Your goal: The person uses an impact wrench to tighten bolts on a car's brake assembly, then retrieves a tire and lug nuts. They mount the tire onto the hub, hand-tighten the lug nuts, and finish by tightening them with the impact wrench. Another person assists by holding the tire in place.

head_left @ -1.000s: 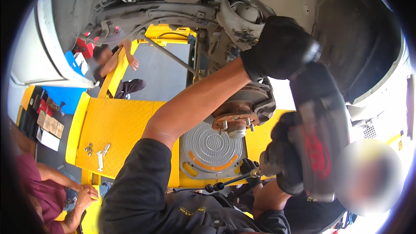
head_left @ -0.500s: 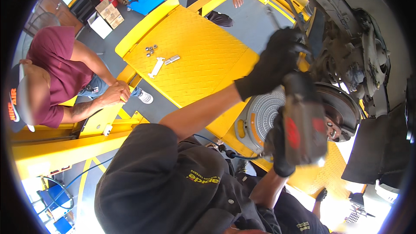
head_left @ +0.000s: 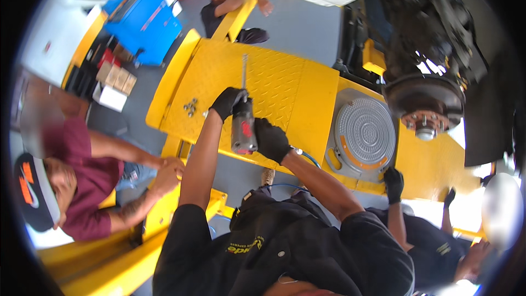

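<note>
Shifted left to the frame's centre, the grey-and-red power wrench [head_left: 244,133] is gripped near its nose by the black-gloved left hand [head_left: 226,104]. Its handle sits inside the closed, black-gloved right hand [head_left: 273,140].

Above centre, room is being left free over the yellow platform [head_left: 290,90]. Passage is being blocked by the power tool [head_left: 244,129] at centre and the brake disc [head_left: 424,94] at upper right.
</note>
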### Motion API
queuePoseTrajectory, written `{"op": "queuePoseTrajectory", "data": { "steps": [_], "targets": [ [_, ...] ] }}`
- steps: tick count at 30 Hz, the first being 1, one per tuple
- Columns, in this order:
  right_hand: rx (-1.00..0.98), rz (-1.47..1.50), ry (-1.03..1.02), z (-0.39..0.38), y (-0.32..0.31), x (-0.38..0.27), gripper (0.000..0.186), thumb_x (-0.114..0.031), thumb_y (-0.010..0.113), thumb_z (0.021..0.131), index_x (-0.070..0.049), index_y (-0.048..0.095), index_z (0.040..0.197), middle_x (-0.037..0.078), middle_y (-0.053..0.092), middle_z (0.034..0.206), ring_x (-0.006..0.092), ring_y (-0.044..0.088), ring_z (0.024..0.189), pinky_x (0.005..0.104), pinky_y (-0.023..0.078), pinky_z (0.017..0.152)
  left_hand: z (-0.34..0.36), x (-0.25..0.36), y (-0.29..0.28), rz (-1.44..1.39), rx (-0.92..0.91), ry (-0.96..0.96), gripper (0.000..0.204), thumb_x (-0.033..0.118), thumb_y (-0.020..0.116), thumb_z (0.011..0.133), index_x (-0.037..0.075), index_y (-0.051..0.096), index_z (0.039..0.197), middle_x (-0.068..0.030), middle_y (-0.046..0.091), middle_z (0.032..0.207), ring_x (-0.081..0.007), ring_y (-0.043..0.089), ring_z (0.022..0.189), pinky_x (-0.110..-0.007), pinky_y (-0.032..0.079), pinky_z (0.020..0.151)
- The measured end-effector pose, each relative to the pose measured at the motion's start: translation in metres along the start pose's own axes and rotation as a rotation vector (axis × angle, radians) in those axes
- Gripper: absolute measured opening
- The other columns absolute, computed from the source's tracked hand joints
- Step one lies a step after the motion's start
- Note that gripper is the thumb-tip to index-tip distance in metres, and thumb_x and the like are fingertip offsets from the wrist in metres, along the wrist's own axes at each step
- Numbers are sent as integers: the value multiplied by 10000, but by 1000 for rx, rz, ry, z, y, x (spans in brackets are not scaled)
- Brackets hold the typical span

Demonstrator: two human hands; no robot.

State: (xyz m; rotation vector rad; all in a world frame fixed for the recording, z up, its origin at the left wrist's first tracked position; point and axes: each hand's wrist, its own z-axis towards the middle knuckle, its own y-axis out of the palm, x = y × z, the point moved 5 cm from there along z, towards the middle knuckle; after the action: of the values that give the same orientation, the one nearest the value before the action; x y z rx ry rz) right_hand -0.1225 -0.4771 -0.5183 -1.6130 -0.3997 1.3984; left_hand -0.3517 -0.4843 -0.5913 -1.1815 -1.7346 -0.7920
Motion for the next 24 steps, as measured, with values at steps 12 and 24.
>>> {"op": "queuePoseTrajectory", "data": {
  "steps": [12,24],
  "targets": [
    [147,-169,49,8,50,7,374,-124,581,927,3,565,1278,195,676,937,379,722,757,497,583,634,100,-35,-30,601,282,21,333,248,648,899,-60,685,779,-195,718,700,-300,737,636,-432,563,576],
    [80,304,300,-5,45,-19,450,-366,560,950,-203,639,1362,161,725,1132,394,721,990,551,559,839,191,18,-150,531,509,670,335,288,528,1050,35,689,903,-176,694,805,-329,663,706,-440,500,599]
  ]
}}
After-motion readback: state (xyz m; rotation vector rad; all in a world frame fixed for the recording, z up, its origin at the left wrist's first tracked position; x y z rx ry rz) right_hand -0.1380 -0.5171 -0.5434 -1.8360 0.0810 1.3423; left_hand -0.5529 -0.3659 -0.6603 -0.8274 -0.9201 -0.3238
